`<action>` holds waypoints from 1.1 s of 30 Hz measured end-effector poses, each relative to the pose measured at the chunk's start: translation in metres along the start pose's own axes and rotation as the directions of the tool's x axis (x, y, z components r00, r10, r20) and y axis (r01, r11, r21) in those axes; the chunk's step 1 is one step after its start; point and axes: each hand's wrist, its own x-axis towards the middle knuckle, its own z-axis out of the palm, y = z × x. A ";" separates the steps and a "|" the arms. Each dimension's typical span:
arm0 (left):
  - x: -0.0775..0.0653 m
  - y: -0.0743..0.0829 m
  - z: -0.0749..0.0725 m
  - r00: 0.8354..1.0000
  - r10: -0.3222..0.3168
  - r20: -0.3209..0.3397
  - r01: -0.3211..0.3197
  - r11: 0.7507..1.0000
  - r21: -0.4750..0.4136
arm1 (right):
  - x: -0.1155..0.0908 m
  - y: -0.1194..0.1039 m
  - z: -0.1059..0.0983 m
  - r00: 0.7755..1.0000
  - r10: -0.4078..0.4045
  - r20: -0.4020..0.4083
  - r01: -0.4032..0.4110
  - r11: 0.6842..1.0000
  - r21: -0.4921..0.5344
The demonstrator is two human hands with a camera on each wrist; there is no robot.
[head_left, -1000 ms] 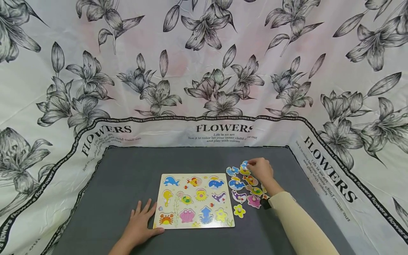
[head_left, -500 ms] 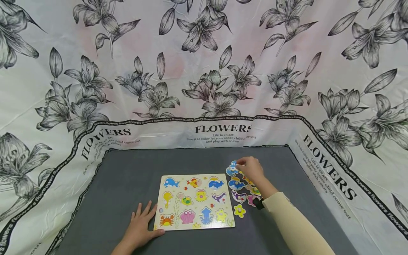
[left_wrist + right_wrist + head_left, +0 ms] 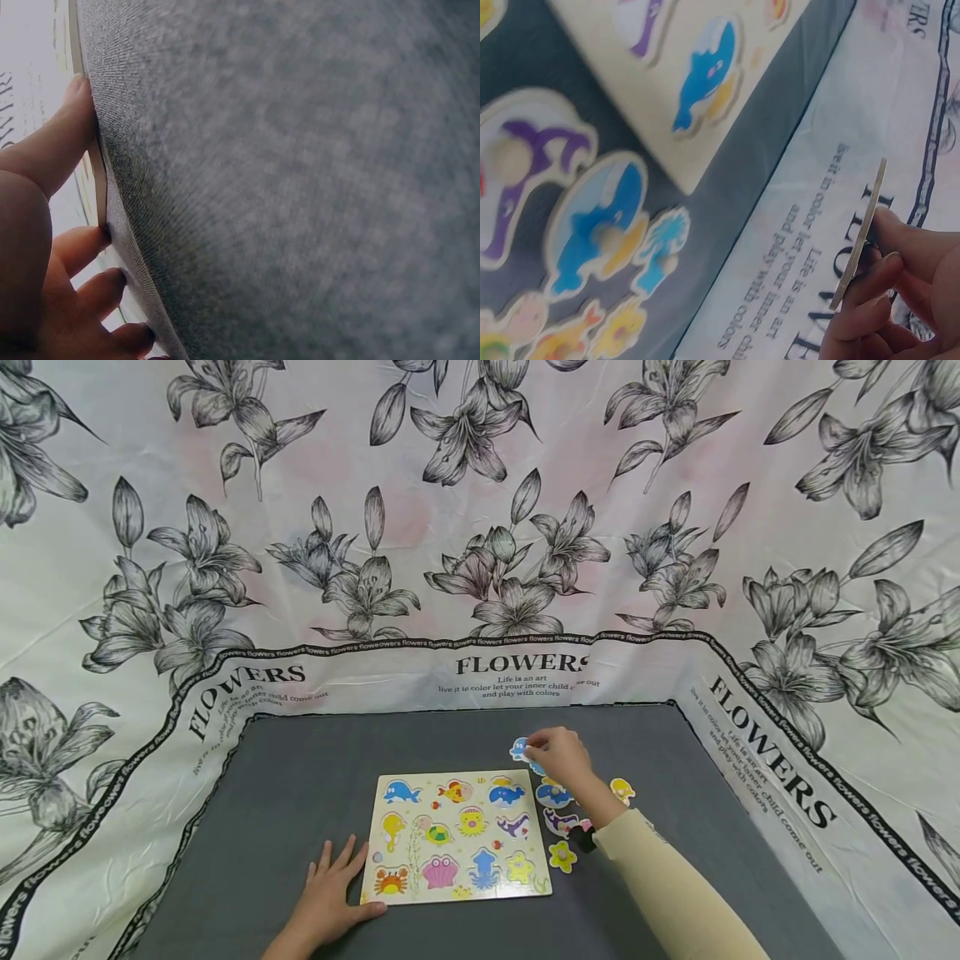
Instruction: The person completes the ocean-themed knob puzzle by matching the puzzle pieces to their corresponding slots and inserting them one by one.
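Note:
A wooden peg puzzle board (image 3: 450,816) with sea-animal pictures lies on the grey table. My left hand (image 3: 327,885) rests at its left edge with fingers spread, the thumb (image 3: 71,124) lying along the near edge. Above the board's far right corner, my right hand (image 3: 561,758) pinches a blue puzzle piece (image 3: 518,749) between thumb and fingers. That piece appears edge-on in the right wrist view. Below the hand lie a blue whale piece (image 3: 604,225), a blue octopus piece (image 3: 662,251) and a purple whale piece (image 3: 525,180). The right forearm hides some other pieces.
A yellow star piece (image 3: 562,857) lies off the board's right edge. Farther right sits a yellow piece (image 3: 622,789). White cloth (image 3: 517,677) with flowers and lettering rises behind and beside the grey table (image 3: 337,752).
My right hand has lifted the blue piece from the pile and moved left with it, uncovering the yellow piece at the right. The left hand stays at the board's edge.

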 end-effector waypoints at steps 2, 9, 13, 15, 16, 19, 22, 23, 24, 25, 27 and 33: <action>0.000 -0.001 0.000 1.000 -0.003 0.002 0.003 1.000 -0.004 | 0.001 -0.006 0.004 1.000 -0.013 0.004 0.013 1.000 0.008; 0.000 -0.001 -0.002 1.000 -0.014 0.016 0.014 1.000 -0.003 | 0.004 -0.025 0.021 0.999 -0.029 0.031 0.028 0.999 0.046; 0.000 -0.001 0.000 1.000 -0.001 0.014 0.001 1.000 -0.005 | 0.006 -0.036 0.030 0.999 -0.023 0.047 0.022 0.999 0.027; 0.000 -0.001 0.001 1.000 0.006 0.010 -0.006 1.000 -0.011 | 0.007 -0.040 0.034 0.998 -0.034 0.051 0.033 0.999 0.016; 0.000 -0.001 0.001 1.000 0.010 0.006 -0.010 1.000 -0.012 | 0.007 -0.043 0.036 0.998 -0.042 0.052 0.041 0.999 0.017; 0.001 -0.002 0.000 1.000 0.009 0.001 -0.009 1.000 -0.015 | 0.008 -0.050 0.041 0.996 -0.067 0.062 0.066 0.997 0.026; 0.001 -0.002 -0.002 1.000 -0.003 0.006 0.003 1.000 -0.010 | 0.010 -0.058 0.044 0.993 -0.091 0.070 0.089 0.995 0.038; 0.002 -0.002 -0.002 1.000 -0.007 0.009 0.007 1.000 -0.008 | 0.011 -0.060 0.045 0.993 -0.096 0.074 0.094 0.995 0.037; 0.002 -0.002 -0.003 1.000 -0.009 0.011 0.009 1.000 -0.006 | 0.012 -0.062 0.046 0.992 -0.100 0.077 0.098 0.995 0.034; 0.003 -0.002 -0.003 1.000 -0.011 0.014 0.011 1.000 -0.004 | 0.013 -0.065 0.047 0.991 -0.102 0.083 0.100 0.995 0.033; 0.004 -0.002 -0.004 1.000 -0.015 0.016 0.015 1.000 -0.004 | 0.015 -0.070 0.050 0.989 -0.105 0.100 0.102 0.994 0.036; 0.004 -0.004 -0.006 1.000 -0.020 0.017 0.020 1.000 -0.008 | 0.017 -0.088 0.062 0.984 -0.132 0.119 0.128 0.991 0.041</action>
